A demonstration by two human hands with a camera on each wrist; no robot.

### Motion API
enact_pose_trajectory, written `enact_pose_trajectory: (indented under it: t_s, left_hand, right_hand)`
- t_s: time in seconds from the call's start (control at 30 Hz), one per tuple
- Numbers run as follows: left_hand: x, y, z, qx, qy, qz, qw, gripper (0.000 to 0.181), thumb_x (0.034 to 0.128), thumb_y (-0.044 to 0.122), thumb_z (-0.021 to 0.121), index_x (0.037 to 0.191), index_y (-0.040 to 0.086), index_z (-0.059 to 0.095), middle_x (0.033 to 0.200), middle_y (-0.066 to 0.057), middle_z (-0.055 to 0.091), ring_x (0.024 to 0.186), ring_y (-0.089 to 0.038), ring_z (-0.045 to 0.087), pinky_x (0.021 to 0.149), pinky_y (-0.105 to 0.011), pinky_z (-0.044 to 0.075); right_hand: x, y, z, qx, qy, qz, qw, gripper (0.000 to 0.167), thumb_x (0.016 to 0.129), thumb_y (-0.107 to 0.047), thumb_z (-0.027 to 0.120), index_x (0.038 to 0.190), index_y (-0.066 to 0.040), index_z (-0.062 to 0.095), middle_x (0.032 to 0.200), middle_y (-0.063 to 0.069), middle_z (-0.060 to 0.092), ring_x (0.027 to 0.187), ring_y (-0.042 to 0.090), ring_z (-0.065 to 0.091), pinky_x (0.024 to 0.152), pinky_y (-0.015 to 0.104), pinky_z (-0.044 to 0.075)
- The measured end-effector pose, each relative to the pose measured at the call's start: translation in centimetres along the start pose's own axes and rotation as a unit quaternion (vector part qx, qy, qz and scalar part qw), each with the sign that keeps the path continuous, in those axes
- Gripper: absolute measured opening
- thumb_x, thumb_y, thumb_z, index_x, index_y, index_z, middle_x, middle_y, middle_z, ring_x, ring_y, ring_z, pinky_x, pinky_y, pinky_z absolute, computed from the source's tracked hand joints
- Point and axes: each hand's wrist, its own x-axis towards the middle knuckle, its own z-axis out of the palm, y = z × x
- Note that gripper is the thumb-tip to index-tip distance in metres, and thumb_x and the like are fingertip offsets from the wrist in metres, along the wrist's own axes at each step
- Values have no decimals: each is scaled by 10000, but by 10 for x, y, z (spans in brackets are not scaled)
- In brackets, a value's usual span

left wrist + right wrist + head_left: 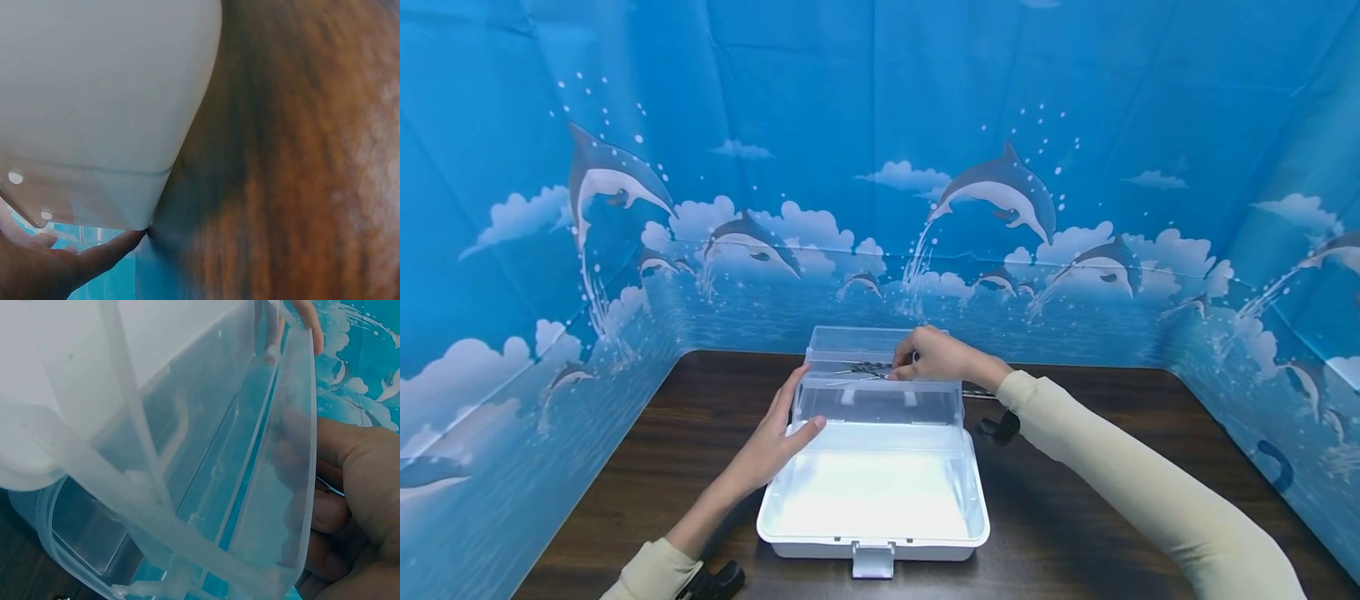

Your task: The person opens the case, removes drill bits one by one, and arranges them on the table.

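A white storage box (872,497) with clear folding trays (880,402) stands unfolded on the table, its latch facing me. My left hand (778,437) grips the trays' left edge, thumb on the near side and fingers along the outside. In the left wrist view, a digit of that hand touches the box's corner. Over the rear tray, my right hand (934,354) has curled fingers and pinches thin metal rods (867,368), dark and twisted in part. The right wrist view shows these fingers behind a clear tray wall (275,469), a sliver of metal between them.
Beneath everything is a dark wooden table (1075,475). Thin metal rods (976,394) show right of the trays, under the right wrist. A blue dolphin-print curtain (880,167) encloses the back and sides. The box's white main compartment (872,492) faces up with nothing visible inside.
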Motion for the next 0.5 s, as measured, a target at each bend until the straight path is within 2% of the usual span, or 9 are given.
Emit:
enact_pose_trajectory:
  t_s: [0.33, 0.5]
  left_hand:
    - [0, 2, 0, 1, -3, 15, 10000, 821, 1021, 354, 621, 1644, 306, 89, 1685, -141, 55, 1506, -464, 48, 1019, -832, 118]
    - [-1, 1, 0, 23, -1, -44, 10000, 815, 1022, 361, 618, 1641, 319, 90, 1686, -136, 54, 1503, -472, 50, 1017, -832, 121]
  right_hand:
    - [-9, 8, -8, -75, -237, -75, 9997, 91, 971, -100, 715, 945, -111, 802, 842, -53, 716, 729, 148, 639, 614, 292, 489]
    - [-11, 11, -5, -19, -108, -97, 9999, 95, 965, -79, 717, 935, -116, 800, 837, -71, 713, 722, 139, 639, 603, 285, 487]
